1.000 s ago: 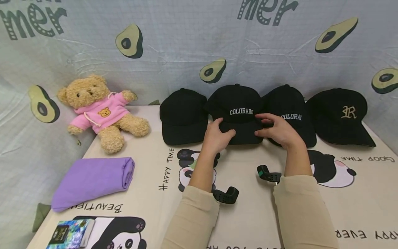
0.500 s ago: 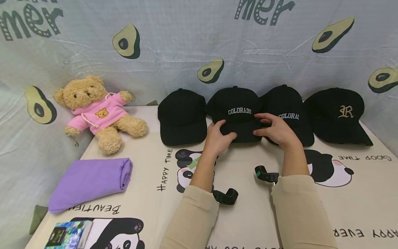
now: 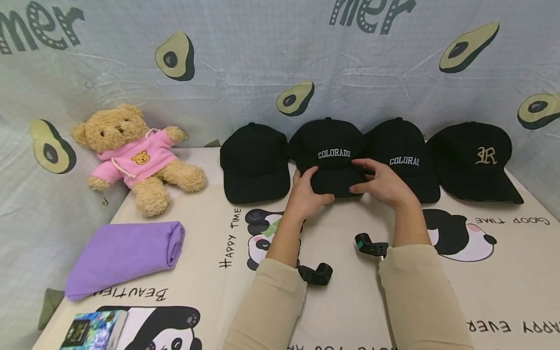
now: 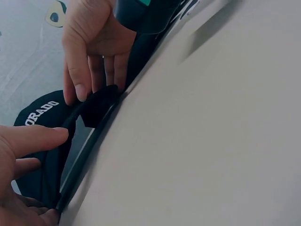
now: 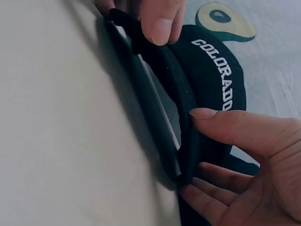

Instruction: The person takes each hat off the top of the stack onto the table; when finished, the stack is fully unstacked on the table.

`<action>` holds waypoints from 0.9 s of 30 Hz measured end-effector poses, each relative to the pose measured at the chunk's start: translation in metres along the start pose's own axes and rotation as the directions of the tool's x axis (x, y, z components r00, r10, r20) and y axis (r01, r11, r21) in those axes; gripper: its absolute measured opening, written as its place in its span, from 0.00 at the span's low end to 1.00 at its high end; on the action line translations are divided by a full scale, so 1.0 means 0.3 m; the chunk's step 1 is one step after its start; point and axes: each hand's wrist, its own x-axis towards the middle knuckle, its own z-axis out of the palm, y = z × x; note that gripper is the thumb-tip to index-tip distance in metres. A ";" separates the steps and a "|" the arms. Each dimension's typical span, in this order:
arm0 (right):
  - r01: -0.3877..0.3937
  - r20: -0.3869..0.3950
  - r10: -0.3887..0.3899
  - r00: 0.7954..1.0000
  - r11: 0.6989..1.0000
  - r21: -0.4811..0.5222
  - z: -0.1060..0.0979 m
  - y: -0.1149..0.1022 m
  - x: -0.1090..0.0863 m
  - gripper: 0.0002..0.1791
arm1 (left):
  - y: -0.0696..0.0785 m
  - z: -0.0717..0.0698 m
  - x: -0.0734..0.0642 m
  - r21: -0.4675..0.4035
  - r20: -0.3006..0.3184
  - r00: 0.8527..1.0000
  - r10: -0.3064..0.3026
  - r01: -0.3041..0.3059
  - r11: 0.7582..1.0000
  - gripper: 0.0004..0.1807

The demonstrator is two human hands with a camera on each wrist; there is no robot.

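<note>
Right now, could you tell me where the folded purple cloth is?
In the head view the folded purple cloth lies on the table's left side, in front of the tan teddy bear in a pink hoodie and behind a colourful small box.

staged home-style tabletop: avocado backdrop, panda tablecloth, teddy bear w/ caps.
</note>
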 end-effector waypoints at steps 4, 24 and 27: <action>-0.003 0.010 0.003 1.000 1.000 -0.004 0.009 -0.003 0.007 0.48 | -0.003 0.005 0.004 0.016 -0.009 1.000 -0.003 0.003 1.000 0.47; -0.001 -0.002 0.001 1.000 0.996 -0.086 0.040 -0.018 0.018 0.49 | -0.001 0.014 0.019 0.093 -0.034 0.999 -0.020 0.023 0.995 0.44; -0.007 -0.010 0.006 1.000 0.996 -0.089 0.041 -0.019 0.019 0.47 | -0.001 0.018 0.019 0.095 -0.045 0.999 -0.019 0.023 0.995 0.44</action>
